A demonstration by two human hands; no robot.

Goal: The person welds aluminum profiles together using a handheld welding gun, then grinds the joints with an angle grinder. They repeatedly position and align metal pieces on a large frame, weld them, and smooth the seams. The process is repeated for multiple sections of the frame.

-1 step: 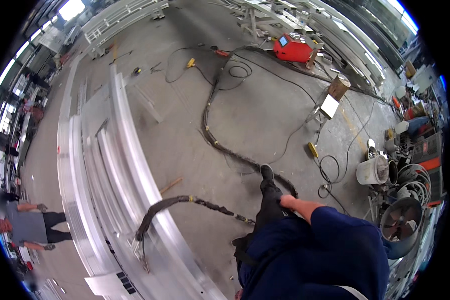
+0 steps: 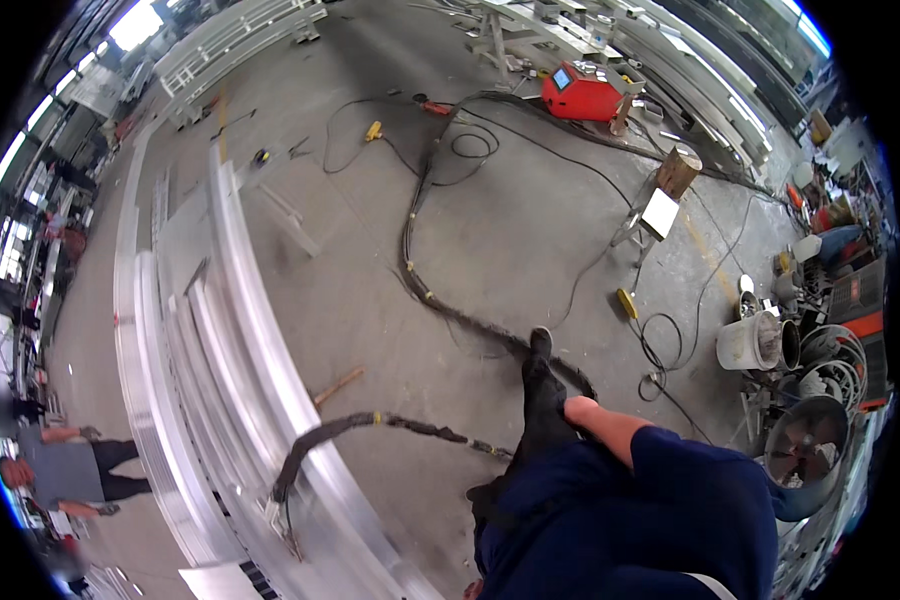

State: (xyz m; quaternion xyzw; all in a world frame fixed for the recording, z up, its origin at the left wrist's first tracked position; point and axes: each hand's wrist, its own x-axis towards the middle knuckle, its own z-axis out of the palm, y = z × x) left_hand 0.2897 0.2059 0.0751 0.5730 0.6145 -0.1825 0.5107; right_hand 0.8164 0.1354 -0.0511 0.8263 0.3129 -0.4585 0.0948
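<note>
Looking down from my head, I see a grey concrete floor [image 2: 530,230] crossed by a thick black hose [image 2: 415,235] that runs from the far end of the floor toward me, bends near my glove and loops back left to end beside the long curved metal rails [image 2: 240,340] lying on the floor at my left. A red machine [image 2: 582,95] stands far ahead, with thin black cables [image 2: 580,160] trailing away from it across the floor. A small wooden stick [image 2: 338,386] lies just beside the rails. To my right are a white bucket [image 2: 748,342], coils of wire [image 2: 838,362] and a round fan [image 2: 806,440], all well apart from the hose. At the lower left another person [image 2: 65,470] in a grey shirt stands beyond the rails. My right hand [image 2: 542,385], in a black glove, reaches forward from a dark blue sleeve [image 2: 660,520] with a bare strip of forearm between them; it lies over the hose where it bends, and the fingers point away from me, but I cannot tell whether they are wrapped around the hose or only resting against it. My left hand is out of sight.
</note>
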